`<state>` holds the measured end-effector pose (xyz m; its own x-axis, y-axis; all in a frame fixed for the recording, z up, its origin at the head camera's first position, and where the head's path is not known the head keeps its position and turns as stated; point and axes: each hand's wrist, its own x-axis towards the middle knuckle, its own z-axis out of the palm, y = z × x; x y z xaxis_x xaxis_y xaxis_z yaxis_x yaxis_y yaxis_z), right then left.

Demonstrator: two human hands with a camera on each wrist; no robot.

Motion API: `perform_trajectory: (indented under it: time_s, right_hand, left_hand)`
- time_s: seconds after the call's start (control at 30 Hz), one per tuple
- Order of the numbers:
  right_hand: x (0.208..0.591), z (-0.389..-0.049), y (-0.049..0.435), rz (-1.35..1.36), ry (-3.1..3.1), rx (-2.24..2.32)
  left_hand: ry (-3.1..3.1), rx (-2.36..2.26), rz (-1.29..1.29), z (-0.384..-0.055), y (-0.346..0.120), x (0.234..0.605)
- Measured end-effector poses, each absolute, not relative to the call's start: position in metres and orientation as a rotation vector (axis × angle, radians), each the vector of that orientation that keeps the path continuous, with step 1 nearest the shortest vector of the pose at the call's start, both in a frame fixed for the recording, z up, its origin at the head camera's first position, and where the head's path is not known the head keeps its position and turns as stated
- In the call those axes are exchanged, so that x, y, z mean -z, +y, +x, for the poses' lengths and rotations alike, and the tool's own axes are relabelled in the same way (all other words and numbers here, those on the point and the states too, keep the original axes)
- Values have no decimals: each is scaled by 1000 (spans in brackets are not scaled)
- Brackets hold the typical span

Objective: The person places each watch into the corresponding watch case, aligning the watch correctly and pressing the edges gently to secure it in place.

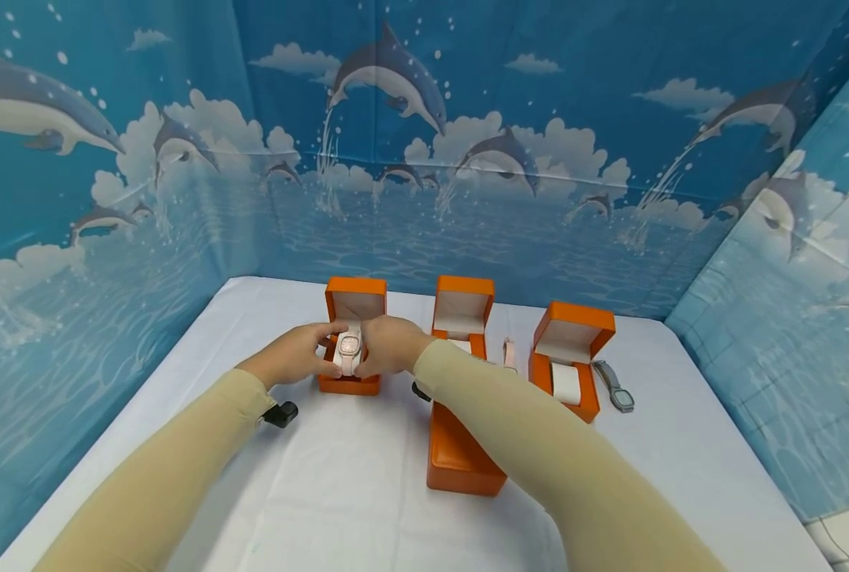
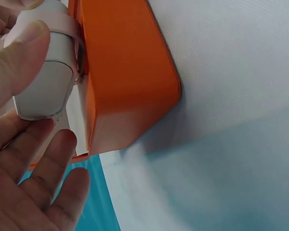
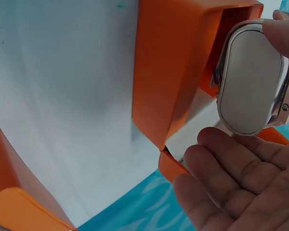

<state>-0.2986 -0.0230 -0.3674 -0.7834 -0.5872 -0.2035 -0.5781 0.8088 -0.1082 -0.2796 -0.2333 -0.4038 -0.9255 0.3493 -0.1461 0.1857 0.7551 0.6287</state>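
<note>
Both hands hold a white watch cushion with a pink-strapped watch wrapped around it, dial facing up. It sits at the opening of the left orange watch box, whose lid stands raised behind. My left hand pinches one end of the cushion between thumb and fingers. On the opposite end, my right hand grips with its thumb on top and fingertips at the lower edge. The right wrist view shows the cushion's smooth oval end tilted above the box's inside.
An open orange box stands in the middle, partly behind the right sleeve, with another orange box in front. A pink-strapped watch lies beside it. Farther right are an open box with a white cushion and a grey watch.
</note>
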Motion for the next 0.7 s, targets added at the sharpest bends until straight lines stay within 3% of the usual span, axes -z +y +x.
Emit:
perform_trajectory:
  time_s: [0.7]
  right_hand:
    - [382,-305,-28,-934,2738,-34]
  left_hand:
    - [2702,-866,436,-282,-230,415]
